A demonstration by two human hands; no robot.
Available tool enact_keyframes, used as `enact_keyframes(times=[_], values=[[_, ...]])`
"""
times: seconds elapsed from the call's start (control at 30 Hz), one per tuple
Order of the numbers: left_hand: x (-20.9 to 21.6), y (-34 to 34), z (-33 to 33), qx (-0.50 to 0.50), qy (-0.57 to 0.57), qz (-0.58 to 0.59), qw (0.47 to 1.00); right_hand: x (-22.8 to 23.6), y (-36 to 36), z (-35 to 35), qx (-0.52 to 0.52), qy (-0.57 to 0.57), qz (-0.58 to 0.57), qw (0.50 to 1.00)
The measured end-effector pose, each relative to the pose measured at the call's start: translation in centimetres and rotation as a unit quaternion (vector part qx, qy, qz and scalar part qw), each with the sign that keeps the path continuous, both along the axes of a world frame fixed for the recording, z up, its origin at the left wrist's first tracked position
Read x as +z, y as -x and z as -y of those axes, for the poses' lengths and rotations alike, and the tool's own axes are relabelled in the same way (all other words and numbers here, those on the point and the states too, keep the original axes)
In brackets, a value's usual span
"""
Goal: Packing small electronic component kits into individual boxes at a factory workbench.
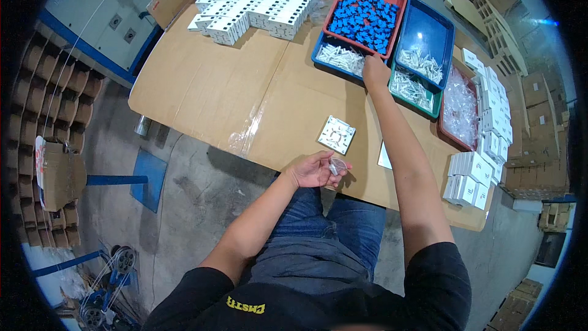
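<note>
One small see-through piece (334,167) sits in the left hand (313,171).

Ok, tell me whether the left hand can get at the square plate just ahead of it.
Likely yes: nothing visible stands between the left hand and the plate, which lies close by on the cardboard, though the clear piece that hand holds may hamper its grip.

On the table (214,92), trays (427,27) lie beyond the plate (337,134) (stacked blocks (263,5) stand to their left).
</note>
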State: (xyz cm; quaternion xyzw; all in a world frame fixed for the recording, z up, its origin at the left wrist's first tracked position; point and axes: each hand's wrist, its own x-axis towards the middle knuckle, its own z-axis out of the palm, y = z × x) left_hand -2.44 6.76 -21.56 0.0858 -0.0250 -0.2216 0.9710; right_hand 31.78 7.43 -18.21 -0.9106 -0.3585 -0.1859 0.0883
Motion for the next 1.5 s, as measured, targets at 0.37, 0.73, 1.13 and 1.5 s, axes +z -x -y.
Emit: enact_keyframes(times=[0.37, 0.73, 1.13, 1.5], values=[[-1.5, 0.1, 0.1, -0.003, -0.02, 0.021, 1.0, 2.6, 0.9, 0.2, -0.003, -0.057, -0.115, 0.992], [-0.9, -0.6, 0.8, 0.018, -0.032, -0.027, 0.999, 1.9, -0.2, -0.8, 0.077, 0.0, -0.071, 0.994], [-0.7, -0.2, 0.3, 0.013, -0.011, -0.007, 1.0, 2.7, -0.4, -0.6, 0.049, -0.121, -0.148, 0.98], [15.7, -3.4, 0.3, 0.257, 0.014, 0.034, 0.966, 15.3, 4.8, 5.5, 0.211, -0.485, -0.435, 0.729]])
